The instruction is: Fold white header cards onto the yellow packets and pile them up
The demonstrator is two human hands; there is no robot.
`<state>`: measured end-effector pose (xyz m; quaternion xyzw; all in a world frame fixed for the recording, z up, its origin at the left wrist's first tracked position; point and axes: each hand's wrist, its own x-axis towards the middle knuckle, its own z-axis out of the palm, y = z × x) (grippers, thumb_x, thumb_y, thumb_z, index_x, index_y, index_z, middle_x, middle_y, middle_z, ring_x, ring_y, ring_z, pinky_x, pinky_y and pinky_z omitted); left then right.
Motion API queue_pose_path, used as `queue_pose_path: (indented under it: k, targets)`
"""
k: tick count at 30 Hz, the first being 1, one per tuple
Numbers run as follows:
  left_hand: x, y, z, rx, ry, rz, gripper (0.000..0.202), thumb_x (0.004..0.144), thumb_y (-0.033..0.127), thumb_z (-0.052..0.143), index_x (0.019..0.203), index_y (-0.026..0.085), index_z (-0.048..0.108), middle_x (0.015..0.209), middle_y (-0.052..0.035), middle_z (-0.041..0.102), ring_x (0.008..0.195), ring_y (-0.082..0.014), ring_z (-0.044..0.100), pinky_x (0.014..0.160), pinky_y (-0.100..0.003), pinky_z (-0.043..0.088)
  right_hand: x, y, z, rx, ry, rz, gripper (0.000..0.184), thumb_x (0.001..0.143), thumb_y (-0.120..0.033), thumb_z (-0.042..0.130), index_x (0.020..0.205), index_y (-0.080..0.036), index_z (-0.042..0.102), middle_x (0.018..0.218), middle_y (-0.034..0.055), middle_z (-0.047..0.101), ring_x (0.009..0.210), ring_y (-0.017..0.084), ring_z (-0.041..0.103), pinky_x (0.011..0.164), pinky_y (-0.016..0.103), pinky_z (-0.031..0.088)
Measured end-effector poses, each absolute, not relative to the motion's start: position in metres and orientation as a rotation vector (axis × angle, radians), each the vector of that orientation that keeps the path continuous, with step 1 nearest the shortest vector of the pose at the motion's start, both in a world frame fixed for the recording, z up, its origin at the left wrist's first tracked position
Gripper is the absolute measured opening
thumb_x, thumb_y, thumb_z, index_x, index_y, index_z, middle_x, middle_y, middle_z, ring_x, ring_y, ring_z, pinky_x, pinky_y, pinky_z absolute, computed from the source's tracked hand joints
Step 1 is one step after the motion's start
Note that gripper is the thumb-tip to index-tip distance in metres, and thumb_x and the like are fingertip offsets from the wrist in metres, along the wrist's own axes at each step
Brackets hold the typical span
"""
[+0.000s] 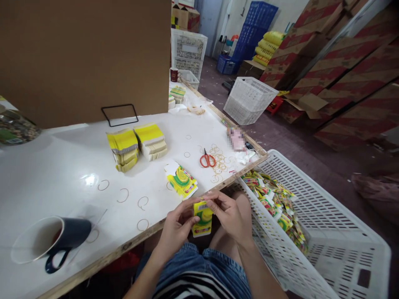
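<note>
Just off the table's front edge, a small yellow and green printed carton (204,222) hangs between my hands above my lap. My left hand (179,220) pinches its left side, with the thumb across the front. At its top end, the fingers of my right hand (227,211) are closed on the upper edge. Another yellow carton (182,180), with white flaps showing, lies on the table just beyond my hands. Farther back stand two stacks of flat yellow packaging, a left stack (123,149) and a right stack (151,141).
Orange-handled scissors (208,160) lie beside scattered rubber bands (221,162). A dark blue mug (73,234) stands at the left. On my right, a white crate (343,245) holds many small cartons (277,203). A large cardboard panel (84,58) blocks the back left.
</note>
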<state>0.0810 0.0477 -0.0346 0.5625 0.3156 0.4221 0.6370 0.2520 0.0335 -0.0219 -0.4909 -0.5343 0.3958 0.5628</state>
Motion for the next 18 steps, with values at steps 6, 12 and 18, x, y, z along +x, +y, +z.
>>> queue_pose_path:
  k: [6,12,18]
  targets:
    - [0.084,0.044,-0.032,1.491,0.866,1.142,0.027,0.082,0.02,0.064,0.108,0.022,0.069,0.11,-0.0074,0.069,0.103,-0.023,0.064,0.092,-0.034,0.051,0.243,0.03,-0.026,-1.045,-1.165,0.918,0.005,0.08,-0.025,0.068,0.08,-0.022,0.072,0.083,0.0041,0.071,0.084,0.02,0.065,0.079,0.032,0.052]
    - [0.09,0.04,-0.028,1.503,0.916,1.336,0.016,0.082,0.019,0.065,0.096,0.022,0.073,0.098,-0.0056,0.072,0.094,-0.0213,0.067,0.087,-0.032,0.054,0.233,0.026,-0.026,-0.99,-1.081,0.921,0.004,0.08,-0.023,0.068,0.079,-0.022,0.072,0.092,0.0057,0.072,0.091,0.021,0.066,0.084,0.034,0.052]
    - [0.089,0.037,-0.024,1.562,0.845,1.409,0.018,0.081,0.017,0.066,0.094,0.025,0.074,0.095,-0.0055,0.073,0.09,-0.0214,0.067,0.084,-0.034,0.055,0.233,0.022,-0.025,-0.905,-0.982,0.967,0.007,0.076,-0.027,0.073,0.075,-0.022,0.068,0.085,0.0048,0.071,0.084,0.021,0.066,0.078,0.033,0.054]
